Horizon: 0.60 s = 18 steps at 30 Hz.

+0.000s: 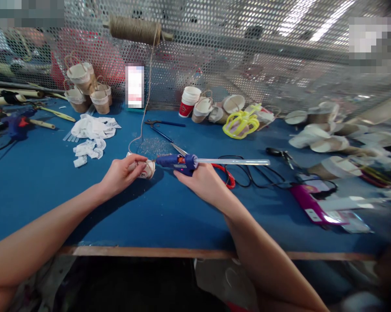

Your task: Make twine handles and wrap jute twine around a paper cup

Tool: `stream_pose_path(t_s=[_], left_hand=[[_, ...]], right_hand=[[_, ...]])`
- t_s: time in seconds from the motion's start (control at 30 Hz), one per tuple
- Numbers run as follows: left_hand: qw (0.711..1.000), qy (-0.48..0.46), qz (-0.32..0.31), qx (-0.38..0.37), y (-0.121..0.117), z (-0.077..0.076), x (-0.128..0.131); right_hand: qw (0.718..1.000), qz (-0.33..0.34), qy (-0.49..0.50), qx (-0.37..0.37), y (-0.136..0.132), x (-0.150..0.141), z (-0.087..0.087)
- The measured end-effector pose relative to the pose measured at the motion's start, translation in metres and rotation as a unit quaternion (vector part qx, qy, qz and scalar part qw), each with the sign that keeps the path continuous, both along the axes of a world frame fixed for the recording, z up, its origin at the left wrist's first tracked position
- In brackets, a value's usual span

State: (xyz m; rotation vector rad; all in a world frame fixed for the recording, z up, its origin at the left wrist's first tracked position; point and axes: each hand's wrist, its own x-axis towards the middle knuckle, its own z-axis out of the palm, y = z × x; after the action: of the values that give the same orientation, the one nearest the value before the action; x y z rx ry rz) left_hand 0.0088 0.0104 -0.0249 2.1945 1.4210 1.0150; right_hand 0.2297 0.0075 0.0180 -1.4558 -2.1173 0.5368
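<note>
My left hand (125, 173) is closed around a small paper cup (147, 170) lying on its side, its end turned toward the right. A strand of twine (149, 86) runs down from a spool (135, 31) to the cup. In my right hand (203, 180) is a blue glue gun (179, 162), its nozzle at the cup's right end. A long clear glue stick (234, 162) sticks out of the gun's back. Behind the gun lie scissors (178, 149), partly hidden, with a red handle (229, 177) showing to the right. Blue-handled pliers (161, 130) rest farther back.
White lace trim (94, 127) lies at left on the blue table (124, 216). Twine-handled cups (81, 78) stand at the back left, red and white cups (189, 102) at the back middle. A black cord (247, 182), a purple box (307, 203) and blurred cups (328, 143) are at right.
</note>
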Motion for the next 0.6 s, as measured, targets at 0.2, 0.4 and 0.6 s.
stream_pose_path(t_s=[0.2, 0.4, 0.6], left_hand=[[1.0, 0.0, 0.0, 0.005, 0.0, 0.0, 0.0003], [1.0, -0.001, -0.006, 0.012, -0.0003, -0.001, 0.0001], [1.0, 0.004, -0.009, 0.011, -0.0008, -0.0009, -0.0002]], right_hand=[[1.0, -0.007, -0.003, -0.019, -0.0068, 0.0021, 0.0041], [1.0, -0.002, -0.003, -0.01, -0.0038, 0.0015, 0.0024], [1.0, 0.01, -0.006, -0.011, 0.0003, -0.0001, -0.0008]])
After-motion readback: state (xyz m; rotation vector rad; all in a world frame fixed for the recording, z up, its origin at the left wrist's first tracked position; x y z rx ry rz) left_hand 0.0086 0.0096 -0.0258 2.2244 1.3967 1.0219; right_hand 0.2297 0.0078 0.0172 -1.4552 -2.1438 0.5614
